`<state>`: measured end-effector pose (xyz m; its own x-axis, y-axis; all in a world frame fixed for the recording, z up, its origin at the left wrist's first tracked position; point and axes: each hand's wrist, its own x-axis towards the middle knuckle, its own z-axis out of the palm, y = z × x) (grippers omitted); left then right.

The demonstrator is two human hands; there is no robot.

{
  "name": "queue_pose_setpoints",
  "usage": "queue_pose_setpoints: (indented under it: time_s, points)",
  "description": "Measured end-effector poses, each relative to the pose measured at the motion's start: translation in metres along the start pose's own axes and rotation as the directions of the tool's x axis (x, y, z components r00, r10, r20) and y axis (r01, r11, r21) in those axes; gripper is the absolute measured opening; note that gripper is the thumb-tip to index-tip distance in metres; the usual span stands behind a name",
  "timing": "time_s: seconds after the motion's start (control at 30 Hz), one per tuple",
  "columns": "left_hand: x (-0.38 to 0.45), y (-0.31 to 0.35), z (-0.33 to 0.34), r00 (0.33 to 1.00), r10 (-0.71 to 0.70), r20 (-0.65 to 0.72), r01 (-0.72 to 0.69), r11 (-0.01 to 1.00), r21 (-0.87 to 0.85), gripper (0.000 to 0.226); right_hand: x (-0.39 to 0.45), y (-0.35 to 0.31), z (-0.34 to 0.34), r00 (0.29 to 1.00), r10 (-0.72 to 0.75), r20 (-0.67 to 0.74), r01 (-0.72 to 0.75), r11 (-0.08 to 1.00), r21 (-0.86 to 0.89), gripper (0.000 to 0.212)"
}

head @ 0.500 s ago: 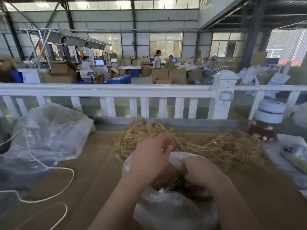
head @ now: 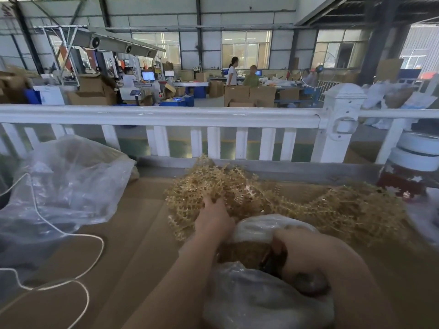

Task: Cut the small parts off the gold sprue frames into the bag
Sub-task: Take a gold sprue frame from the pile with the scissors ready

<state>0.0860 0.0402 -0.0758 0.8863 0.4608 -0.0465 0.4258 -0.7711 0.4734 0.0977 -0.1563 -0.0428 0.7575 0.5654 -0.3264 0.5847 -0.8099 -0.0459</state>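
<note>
A heap of gold sprue frames (head: 280, 200) lies across the far middle of the brown table. My left hand (head: 213, 218) reaches into the heap's left part, its fingertips buried among the frames. In front of the heap sits a clear plastic bag (head: 256, 302) with gold parts (head: 242, 254) inside its open mouth. My right hand (head: 306, 260) hovers over the bag's mouth with fingers curled round a dark tool (head: 273, 262), most of which is hidden by the hand.
A large crumpled clear bag (head: 64, 186) lies at the left with a white cord (head: 71, 236) looping over the table. A jar with a white lid (head: 411, 172) stands at the right. A white railing (head: 166, 116) runs behind the table edge.
My left hand has moved forward and left, from above the bag's mouth into the sprue heap. My right hand stays over the bag.
</note>
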Motion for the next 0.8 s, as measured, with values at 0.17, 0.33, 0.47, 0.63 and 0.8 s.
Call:
queue_pose_setpoints:
  time_s: [0.17,0.33,0.47,0.63,0.8]
  points:
    - [0.004,-0.001,0.000,1.000,0.000,0.007,0.000,0.998,0.070,0.066,-0.001,0.007,-0.002,0.998,-0.017,0.062,0.013,0.998,0.069,0.049]
    - [0.012,-0.001,-0.007,0.999,-0.045,-0.028,0.047,0.996,0.079,0.061,-0.002,0.015,-0.001,0.995,-0.056,0.088,0.043,0.989,0.143,0.052]
    - [0.016,0.001,-0.008,0.996,-0.060,-0.059,0.070,0.983,0.170,0.052,-0.004,0.021,0.005,0.996,-0.075,0.037,0.067,0.981,0.185,0.051]
    - [0.015,-0.004,-0.007,0.991,-0.036,-0.130,0.047,0.995,0.088,0.046,-0.006,0.026,0.008,0.994,-0.061,-0.095,0.085,0.959,0.270,0.039]
    - [0.012,-0.014,-0.008,0.981,-0.087,-0.171,0.055,0.981,-0.187,0.034,-0.020,0.030,-0.001,0.984,-0.110,-0.142,0.169,0.831,0.530,0.046]
